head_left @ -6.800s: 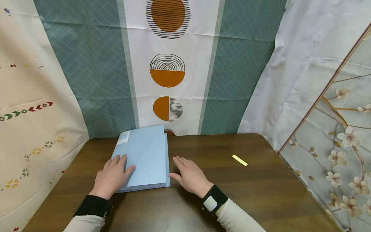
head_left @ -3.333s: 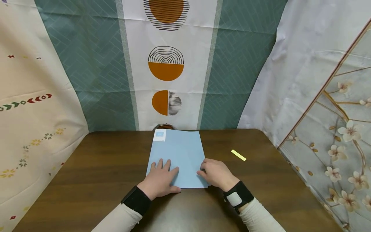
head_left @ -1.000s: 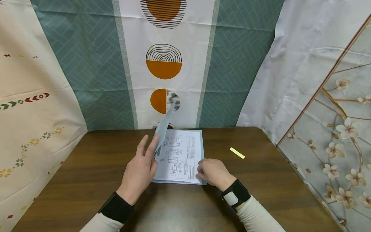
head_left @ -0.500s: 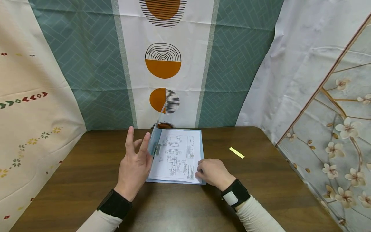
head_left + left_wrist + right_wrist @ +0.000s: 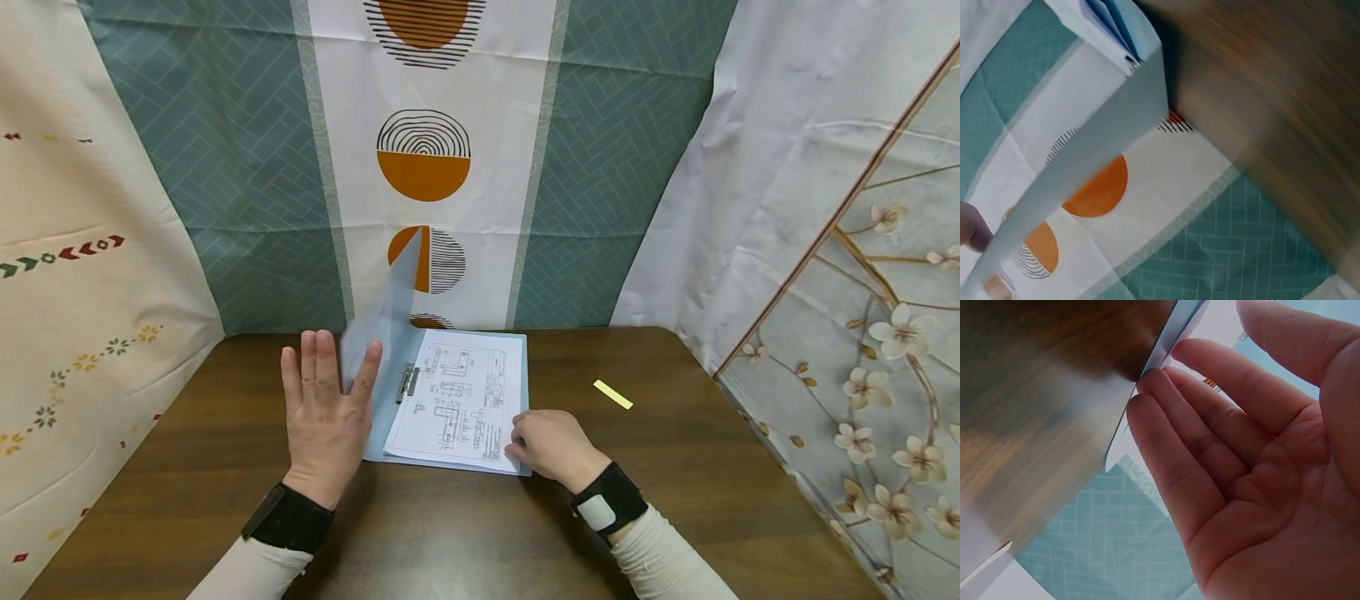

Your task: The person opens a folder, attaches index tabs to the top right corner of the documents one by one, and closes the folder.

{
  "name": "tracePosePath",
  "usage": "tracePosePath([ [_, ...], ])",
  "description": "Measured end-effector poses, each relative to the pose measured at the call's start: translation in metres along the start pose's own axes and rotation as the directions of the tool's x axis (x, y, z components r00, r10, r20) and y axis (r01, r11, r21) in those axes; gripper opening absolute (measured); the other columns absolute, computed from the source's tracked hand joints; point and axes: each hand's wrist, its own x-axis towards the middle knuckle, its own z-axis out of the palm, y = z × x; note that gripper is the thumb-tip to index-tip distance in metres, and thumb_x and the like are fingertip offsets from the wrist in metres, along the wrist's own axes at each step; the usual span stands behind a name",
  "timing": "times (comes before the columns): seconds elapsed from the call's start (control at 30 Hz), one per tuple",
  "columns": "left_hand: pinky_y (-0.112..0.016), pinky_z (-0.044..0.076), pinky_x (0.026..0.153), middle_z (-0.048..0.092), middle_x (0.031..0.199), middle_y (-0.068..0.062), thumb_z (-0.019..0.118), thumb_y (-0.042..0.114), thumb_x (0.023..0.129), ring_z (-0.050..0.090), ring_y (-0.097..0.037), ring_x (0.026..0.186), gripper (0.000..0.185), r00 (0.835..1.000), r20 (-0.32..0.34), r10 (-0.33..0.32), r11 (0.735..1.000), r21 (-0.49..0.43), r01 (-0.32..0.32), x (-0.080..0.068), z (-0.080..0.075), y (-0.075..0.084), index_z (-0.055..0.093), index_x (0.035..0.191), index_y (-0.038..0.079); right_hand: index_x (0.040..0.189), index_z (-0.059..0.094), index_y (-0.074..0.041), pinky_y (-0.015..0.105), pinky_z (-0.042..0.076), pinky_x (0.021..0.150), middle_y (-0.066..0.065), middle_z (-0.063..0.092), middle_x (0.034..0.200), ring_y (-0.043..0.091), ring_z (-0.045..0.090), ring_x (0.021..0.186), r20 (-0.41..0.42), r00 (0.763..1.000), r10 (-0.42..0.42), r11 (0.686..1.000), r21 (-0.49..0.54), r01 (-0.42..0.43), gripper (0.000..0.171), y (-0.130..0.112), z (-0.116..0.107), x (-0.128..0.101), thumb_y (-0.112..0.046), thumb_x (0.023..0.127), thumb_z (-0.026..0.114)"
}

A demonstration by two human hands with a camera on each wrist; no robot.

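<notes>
A light blue folder (image 5: 388, 429) lies on the table with its front cover (image 5: 401, 287) standing steeply up on the left. Inside, a metal clip (image 5: 406, 385) sits near the spine, beside white sheets (image 5: 468, 392) printed with technical drawings. My left hand (image 5: 327, 429), fingers straight and thumb spread, is at the cover's blurred left edge; the left wrist view shows the thumb (image 5: 972, 230) close to the cover (image 5: 1094, 140). At the folder's lower right edge rests my right hand (image 5: 558, 448). Its loosely bent fingers (image 5: 1169, 456) touch that edge in the right wrist view.
A small yellow strip (image 5: 612, 394) lies on the brown wooden table (image 5: 450, 533), right of the folder. Patterned cloths hang behind the table (image 5: 637, 167) and along both sides.
The folder was slid from the left to the middle. Its cover was then lifted and swung leftward, uncovering the sheets and clip. My left hand moved left, fingers spreading; my right stayed at the edge lately.
</notes>
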Motion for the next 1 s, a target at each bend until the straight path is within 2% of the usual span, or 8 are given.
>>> tracePosePath([
  [0.1, -0.066, 0.014, 0.131, 0.004, 0.185, -0.007, 0.088, -0.011, 0.072, 0.010, -0.034, 0.169, 0.121, 0.999, 0.037, 0.011, 0.999, 0.034, -0.012, -0.003, -0.003, -0.001, 0.034, 0.172, 0.029, 0.095, 0.087, -0.011, 0.038, 0.057, 0.079, 0.008, 0.081, 0.117, 0.021, 0.071, 0.092, 0.005, 1.000, -0.004, 1.000, -0.005, 0.004, 0.017, 0.000, 0.000, 0.000, -0.028, 0.096, 0.088],
  [0.23, -0.067, 0.011, 0.131, 0.014, 0.183, -0.018, 0.086, -0.016, 0.073, 0.012, -0.039, 0.169, 0.108, 0.974, 0.226, 0.023, 0.996, 0.082, -0.042, -0.009, -0.007, 0.002, 0.045, 0.168, 0.013, 0.095, 0.087, -0.012, 0.036, 0.054, 0.075, 0.006, 0.081, 0.112, 0.019, 0.067, 0.086, -0.002, 1.000, -0.008, 1.000, -0.017, 0.008, 0.017, 0.001, 0.001, 0.000, -0.029, 0.096, 0.088],
  [0.37, -0.072, 0.006, 0.129, 0.036, 0.171, -0.032, 0.086, -0.012, 0.080, 0.023, -0.048, 0.164, 0.079, 0.904, 0.427, -0.019, 0.992, 0.122, -0.036, -0.013, -0.009, 0.005, 0.061, 0.154, 0.000, 0.093, 0.086, -0.012, 0.033, 0.048, 0.068, 0.002, 0.078, 0.099, 0.016, 0.060, 0.076, -0.012, 1.000, -0.014, 1.000, -0.019, 0.014, 0.017, 0.002, 0.001, -0.001, -0.028, 0.097, 0.088],
  [0.5, -0.087, 0.003, 0.119, 0.054, 0.150, -0.041, 0.081, -0.009, 0.088, 0.035, -0.058, 0.154, 0.051, 0.854, 0.511, -0.095, 0.988, 0.156, 0.017, -0.016, -0.012, 0.005, 0.072, 0.137, -0.002, 0.094, 0.086, -0.012, 0.033, 0.047, 0.066, 0.002, 0.077, 0.096, 0.015, 0.058, 0.074, -0.012, 1.000, -0.018, 1.000, -0.013, 0.018, 0.017, 0.003, 0.001, -0.001, -0.029, 0.097, 0.088],
  [0.67, -0.097, 0.026, 0.098, 0.053, 0.150, -0.041, 0.084, 0.003, 0.090, 0.035, -0.063, 0.151, 0.046, 0.779, 0.602, -0.175, 0.979, 0.190, 0.073, -0.017, -0.020, 0.006, 0.073, 0.135, -0.002, 0.096, 0.088, -0.013, 0.036, 0.056, 0.077, 0.006, 0.081, 0.114, 0.019, 0.068, 0.088, -0.009, 1.000, -0.009, 1.000, -0.014, 0.009, 0.018, 0.005, 0.003, -0.001, -0.030, 0.098, 0.087],
  [0.73, -0.091, 0.043, 0.087, 0.050, 0.154, -0.041, 0.085, 0.008, 0.091, 0.034, -0.065, 0.150, 0.049, 0.739, 0.646, -0.191, 0.976, 0.208, 0.070, -0.017, -0.023, 0.009, 0.072, 0.137, -0.002, 0.096, 0.088, -0.013, 0.036, 0.056, 0.077, 0.005, 0.081, 0.113, 0.018, 0.068, 0.087, -0.006, 1.000, -0.006, 1.000, -0.014, 0.006, 0.018, 0.006, 0.005, -0.001, -0.031, 0.098, 0.087],
  [0.83, -0.072, 0.059, 0.064, 0.050, 0.153, -0.043, 0.085, 0.012, 0.092, 0.041, -0.069, 0.141, 0.047, 0.697, 0.687, -0.204, 0.972, 0.226, 0.061, -0.018, -0.025, 0.011, 0.072, 0.134, -0.005, 0.096, 0.088, -0.014, 0.034, 0.052, 0.072, 0.002, 0.079, 0.106, 0.016, 0.063, 0.081, -0.001, 1.000, 0.001, 1.000, -0.012, -0.001, 0.018, 0.008, 0.007, -0.002, -0.032, 0.098, 0.087],
  [1.0, -0.050, 0.058, 0.049, 0.066, 0.115, -0.042, 0.085, 0.018, 0.094, 0.065, -0.051, 0.087, 0.043, 0.645, 0.731, -0.222, 0.967, 0.249, 0.051, -0.022, -0.026, 0.011, 0.072, 0.127, -0.006, 0.096, 0.088, -0.014, 0.034, 0.054, 0.076, 0.003, 0.081, 0.113, 0.016, 0.065, 0.085, -0.002, 1.000, 0.002, 1.000, 0.000, -0.002, 0.019, 0.012, 0.008, -0.003, -0.032, 0.098, 0.087],
])
